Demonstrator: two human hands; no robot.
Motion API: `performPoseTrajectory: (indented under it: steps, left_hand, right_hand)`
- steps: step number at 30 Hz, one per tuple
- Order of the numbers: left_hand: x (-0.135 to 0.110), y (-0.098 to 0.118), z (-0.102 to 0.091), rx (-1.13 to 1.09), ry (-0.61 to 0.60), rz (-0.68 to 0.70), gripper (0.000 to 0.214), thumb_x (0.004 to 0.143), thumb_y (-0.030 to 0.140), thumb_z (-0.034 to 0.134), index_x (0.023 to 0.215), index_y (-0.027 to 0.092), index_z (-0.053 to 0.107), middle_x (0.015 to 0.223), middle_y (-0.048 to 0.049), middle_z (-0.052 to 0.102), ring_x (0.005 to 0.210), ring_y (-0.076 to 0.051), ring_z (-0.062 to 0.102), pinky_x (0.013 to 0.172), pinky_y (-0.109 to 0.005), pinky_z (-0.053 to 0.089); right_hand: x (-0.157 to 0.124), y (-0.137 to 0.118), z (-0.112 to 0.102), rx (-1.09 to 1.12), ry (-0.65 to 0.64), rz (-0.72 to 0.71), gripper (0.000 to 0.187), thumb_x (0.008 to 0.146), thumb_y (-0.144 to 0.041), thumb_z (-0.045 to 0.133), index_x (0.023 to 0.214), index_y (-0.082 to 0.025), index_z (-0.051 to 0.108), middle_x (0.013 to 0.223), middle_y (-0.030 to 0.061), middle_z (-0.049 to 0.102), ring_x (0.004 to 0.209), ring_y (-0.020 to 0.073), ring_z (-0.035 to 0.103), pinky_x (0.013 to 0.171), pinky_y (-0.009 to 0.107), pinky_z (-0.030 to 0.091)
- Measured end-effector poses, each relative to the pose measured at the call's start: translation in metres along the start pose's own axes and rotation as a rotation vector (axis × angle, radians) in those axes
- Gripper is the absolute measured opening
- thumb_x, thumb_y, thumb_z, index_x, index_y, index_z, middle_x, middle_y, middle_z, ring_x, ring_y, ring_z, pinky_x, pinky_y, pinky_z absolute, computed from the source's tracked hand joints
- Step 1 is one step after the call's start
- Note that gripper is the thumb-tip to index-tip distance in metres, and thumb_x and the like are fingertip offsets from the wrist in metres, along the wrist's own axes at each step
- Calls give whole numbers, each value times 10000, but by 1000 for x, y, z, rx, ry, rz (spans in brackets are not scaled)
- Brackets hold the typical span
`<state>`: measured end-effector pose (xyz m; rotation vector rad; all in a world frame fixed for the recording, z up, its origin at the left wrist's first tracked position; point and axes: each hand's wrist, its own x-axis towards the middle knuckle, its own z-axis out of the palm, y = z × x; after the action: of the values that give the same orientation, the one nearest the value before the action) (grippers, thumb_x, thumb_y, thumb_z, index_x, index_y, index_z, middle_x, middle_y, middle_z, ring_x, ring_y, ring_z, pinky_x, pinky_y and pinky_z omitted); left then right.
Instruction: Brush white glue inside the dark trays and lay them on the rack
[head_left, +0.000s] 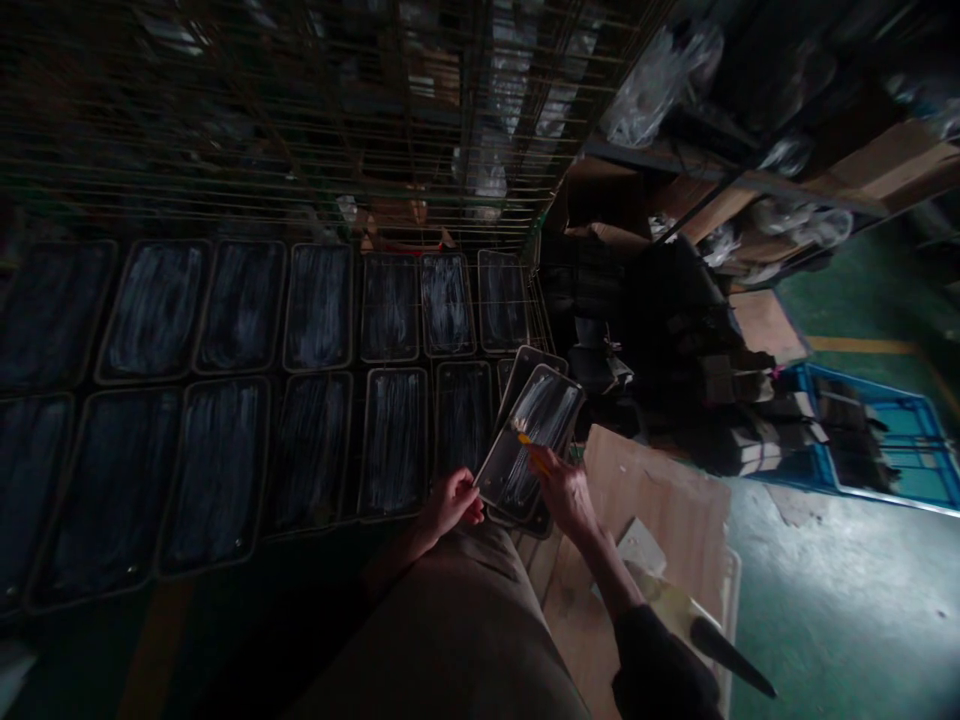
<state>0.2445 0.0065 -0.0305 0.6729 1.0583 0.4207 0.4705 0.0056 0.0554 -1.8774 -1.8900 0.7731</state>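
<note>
My right hand [561, 488] is closed around a slim tool with a yellow-orange part [523, 438], probably a brush, its tip against a dark rectangular panel [551, 405] with rounded corners. Pale wet-looking streaks cover part of that panel. At the panel's lower left corner, my left hand [456, 498] grips the edge between thumb and fingers. The panel lies tilted over another dark panel [525, 362], which shows behind its upper edge. To the left, two rows of similar streaked panels [395, 440] lie side by side.
Wire mesh [300, 120] rises behind the panels. On the right is a wooden board [652, 480] with a white block [641, 546] and a dark-handled blade-like tool [727, 655]. Farther right stand black stacks [720, 380] and a blue crate [877, 380]. Shelves [750, 180] hold plastic-wrapped items.
</note>
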Motion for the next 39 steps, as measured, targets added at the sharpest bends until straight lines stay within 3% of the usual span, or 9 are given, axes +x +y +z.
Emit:
performPoseTrajectory:
  steps: [5,9,13,16,21,27,32,37,39]
  left_hand:
    - [1,0,0,15,19,-20,447,743,564,736,828,202,489,602,19,669,488,-152,679,454,-229,540]
    - [2,1,-1,4,1,-48,427,743,543,736,808,203,485,605,15,669,496,-157,683,452,-229,533]
    - [2,1,0,44,7,-49,408,759,529,722,820,204,482,607,17,672,495,-159,686,452,-230,536]
    - [1,1,0,69,11,-34,414,767,541,717,830,208,478,615,13,679,506,-161,695,460,-226,542]
    - [2,-3,-1,40,-1,-12,465,745,586,728,841,214,467,621,15,680,510,-165,699,458,-227,543]
    - [1,-4,1,46,11,-7,470,752,594,720,845,214,461,640,18,682,531,-161,707,471,-220,546]
    - [-1,-1,3,54,22,-11,471,753,601,715,852,209,473,646,14,685,537,-163,709,477,-228,551]
    - [-2,-1,2,37,27,-14,456,762,582,727,855,206,486,652,13,684,548,-162,710,487,-229,553]
    - [-3,-1,1,37,32,-26,467,747,580,747,855,203,493,666,6,690,554,-165,712,487,-230,552]
  right_hand:
    - [-72,-32,27,163,-108,11,336,1037,-232,411,1310,-269,603,964,47,733,790,193,717,653,292,562]
    - [-96,-35,30,333,-124,141,321,1055,-314,415,1317,-278,598,913,52,735,802,193,730,693,291,582]
    - [-78,-8,16,489,-51,290,319,1048,-418,424,1194,-228,635,809,35,747,714,193,737,664,300,605]
    - [-44,22,-6,408,85,318,375,1040,-468,402,1150,-198,638,792,44,756,703,199,740,657,299,602]
    - [7,54,-44,158,259,280,380,1036,-451,398,1252,-216,605,917,77,764,818,227,734,739,324,563]
    - [48,60,-53,-101,240,97,349,1049,-325,390,1296,-212,610,1133,108,734,941,222,710,774,295,520]
    - [26,51,-35,-104,120,44,333,1030,-327,438,1234,-191,664,1053,104,752,818,217,713,673,281,509]
    - [-25,27,-33,251,-121,69,334,1054,-360,411,1250,-231,648,876,42,753,788,193,736,701,286,566]
    - [-23,29,-42,328,-81,118,342,1056,-379,410,1260,-231,641,856,33,750,778,189,739,727,298,584]
